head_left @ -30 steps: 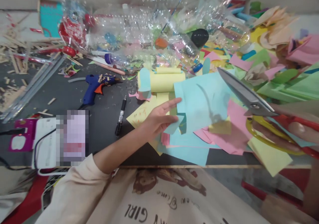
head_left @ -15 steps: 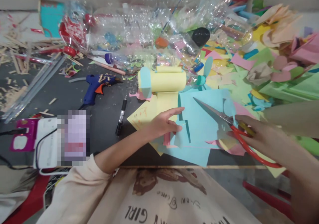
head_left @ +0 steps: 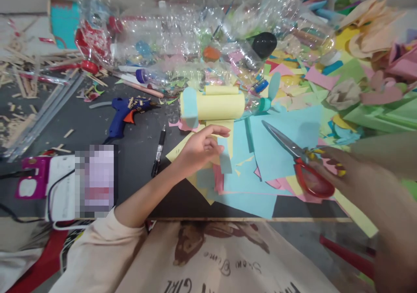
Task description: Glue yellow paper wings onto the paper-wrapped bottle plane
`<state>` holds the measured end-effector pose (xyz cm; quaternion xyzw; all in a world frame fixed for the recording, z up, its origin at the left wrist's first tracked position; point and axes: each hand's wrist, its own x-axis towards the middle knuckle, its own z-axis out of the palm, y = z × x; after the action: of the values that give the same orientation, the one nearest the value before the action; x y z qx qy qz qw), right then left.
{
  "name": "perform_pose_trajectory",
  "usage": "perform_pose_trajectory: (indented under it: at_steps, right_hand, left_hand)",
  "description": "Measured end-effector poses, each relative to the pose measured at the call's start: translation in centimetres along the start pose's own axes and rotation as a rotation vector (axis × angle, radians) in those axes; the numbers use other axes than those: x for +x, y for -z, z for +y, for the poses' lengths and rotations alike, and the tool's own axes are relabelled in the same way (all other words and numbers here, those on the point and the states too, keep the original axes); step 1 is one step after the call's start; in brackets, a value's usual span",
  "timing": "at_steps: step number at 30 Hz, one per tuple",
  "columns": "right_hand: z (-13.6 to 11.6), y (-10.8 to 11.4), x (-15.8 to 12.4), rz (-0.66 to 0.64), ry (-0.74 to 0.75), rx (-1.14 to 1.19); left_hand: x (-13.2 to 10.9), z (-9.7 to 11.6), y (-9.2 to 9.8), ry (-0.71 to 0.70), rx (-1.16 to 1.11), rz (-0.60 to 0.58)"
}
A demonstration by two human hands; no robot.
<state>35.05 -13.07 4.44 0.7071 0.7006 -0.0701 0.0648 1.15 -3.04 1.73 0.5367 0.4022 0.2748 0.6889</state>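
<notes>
A small light-blue paper piece (head_left: 225, 159) hangs from the fingertips of my left hand (head_left: 202, 147), pinched between thumb and fingers. My right hand (head_left: 347, 171) grips red-handled scissors (head_left: 299, 156), whose blades are together and point up and left. Under the blades lies a large light-blue sheet (head_left: 276, 158) on other sheets. Just beyond my left hand rests a yellow paper-wrapped bottle (head_left: 220, 106) with a blue paper band, a green cap and blue paper blades at its right end.
A blue glue gun (head_left: 119, 117) and a black pen (head_left: 159, 151) lie left of the paper. Clear plastic bottles (head_left: 146, 32) crowd the back. Coloured paper scraps (head_left: 345, 95) cover the right side. A power strip (head_left: 60, 188) sits at the left front edge.
My left hand has drawn left and up with the small blue piece, away from the large sheet. The scissors have closed and turned slightly; the large sheet has shifted right.
</notes>
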Motion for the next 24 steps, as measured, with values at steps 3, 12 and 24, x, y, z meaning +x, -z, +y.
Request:
perform_pose_trajectory:
  at_steps: [3, 12, 24]
  right_hand:
    - [-2.0, 1.6, 1.0, 0.138, -0.155, -0.003]
    - [-9.4, 2.2, 9.1, 0.358, 0.390, 0.152]
    - [-11.1, 1.6, 13.9, 0.180, 0.485, 0.317]
  left_hand:
    - [-0.1, -0.7, 0.4, -0.019, 0.086, 0.033]
    - [-0.3, -2.3, 1.1, -0.471, 0.659, 0.130]
    - [-0.2, -1.6, 3.3, -0.654, 0.672, 0.380]
